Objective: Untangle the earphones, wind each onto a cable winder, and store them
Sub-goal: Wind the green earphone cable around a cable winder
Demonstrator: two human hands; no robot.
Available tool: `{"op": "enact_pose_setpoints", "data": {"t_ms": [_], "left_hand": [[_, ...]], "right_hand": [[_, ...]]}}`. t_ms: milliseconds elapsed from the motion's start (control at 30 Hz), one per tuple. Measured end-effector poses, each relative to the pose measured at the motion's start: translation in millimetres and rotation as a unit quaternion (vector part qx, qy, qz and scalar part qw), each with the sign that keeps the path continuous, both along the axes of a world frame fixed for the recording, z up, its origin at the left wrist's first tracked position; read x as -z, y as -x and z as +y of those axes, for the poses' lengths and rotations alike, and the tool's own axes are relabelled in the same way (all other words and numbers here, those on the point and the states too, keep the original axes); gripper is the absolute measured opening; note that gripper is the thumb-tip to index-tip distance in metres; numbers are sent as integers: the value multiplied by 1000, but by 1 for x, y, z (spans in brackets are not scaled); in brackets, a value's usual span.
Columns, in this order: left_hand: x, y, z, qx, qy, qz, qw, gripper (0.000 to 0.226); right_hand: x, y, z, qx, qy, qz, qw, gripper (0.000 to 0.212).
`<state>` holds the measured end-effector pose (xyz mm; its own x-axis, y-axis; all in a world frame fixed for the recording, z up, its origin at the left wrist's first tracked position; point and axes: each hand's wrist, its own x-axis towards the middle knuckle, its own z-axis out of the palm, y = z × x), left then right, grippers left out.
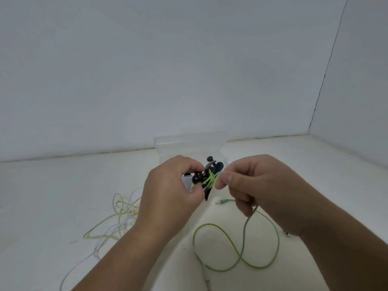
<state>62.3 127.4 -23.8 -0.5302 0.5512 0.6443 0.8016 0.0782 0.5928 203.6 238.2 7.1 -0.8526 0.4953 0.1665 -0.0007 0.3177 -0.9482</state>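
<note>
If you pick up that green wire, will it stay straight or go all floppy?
Probably floppy: the green wire sags from the right hand into loose loops. Likely very light, being so thin. It may snag, as it crosses itself.

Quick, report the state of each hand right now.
Left hand: closed, gripping the black cable winder.
Right hand: closed, pinching the green earphone cable beside the winder.

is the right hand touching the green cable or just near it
Touching. The head view shows the right hand pinching the green cable between thumb and forefinger, right beside the black winder held by the left hand.
</note>
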Motion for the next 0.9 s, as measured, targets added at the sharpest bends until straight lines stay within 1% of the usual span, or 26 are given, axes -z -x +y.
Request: {"op": "enact_pose_setpoints", "data": {"t_ms": [67, 100, 133, 200, 233, 300, 400, 533, 633, 700, 767, 800, 900], "left_hand": [[1, 0, 0, 1, 10, 13, 1000, 30], [2, 1, 0, 6, 12, 14, 1000, 30], [2, 1, 0, 14, 13, 8, 1000, 31], [3, -1, 0, 45, 20, -31, 998, 30], [3, -3, 1, 68, 20, -61, 996, 30], [3, -3, 2, 116, 2, -136, 984, 30], [0, -2, 3, 178, -42, -233, 955, 27], [-3, -5, 3, 248, -52, -302, 919, 24], [-3, -7, 3, 280, -56, -317, 904, 27], [-3, -8, 3, 271, -82, -319, 904, 28], [-4, -7, 4, 241, -115, -325, 907, 24], [-4, -6, 5, 222, -128, -328, 909, 23], [-5, -2, 6, 173, -142, -331, 917, 29]], "right_hand": [[-2, -1, 4, 41, 28, 27, 998, 29], [-3, -2, 5, 74, 5, 31, 997, 29], [-3, -2, 7, 112, -48, 26, 992, 27], [-3, -1, 8, 178, -169, 28, 969, 22], [-4, 0, 8, 201, -198, 39, 958, 21], [-2, 1, 10, 237, -193, 66, 950, 21], [3, 2, 15, 259, -132, 82, 953, 21], [10, 7, 16, 236, -70, 67, 967, 24], [16, 12, 15, 205, -65, 15, 976, 26], [22, 15, 12, 173, -79, -43, 981, 34], [26, 18, 8, 121, -86, -103, 984, 46], [28, 19, 6, 93, -82, -127, 984, 48], [29, 20, 1, 13, -74, -166, 983, 40]]}}
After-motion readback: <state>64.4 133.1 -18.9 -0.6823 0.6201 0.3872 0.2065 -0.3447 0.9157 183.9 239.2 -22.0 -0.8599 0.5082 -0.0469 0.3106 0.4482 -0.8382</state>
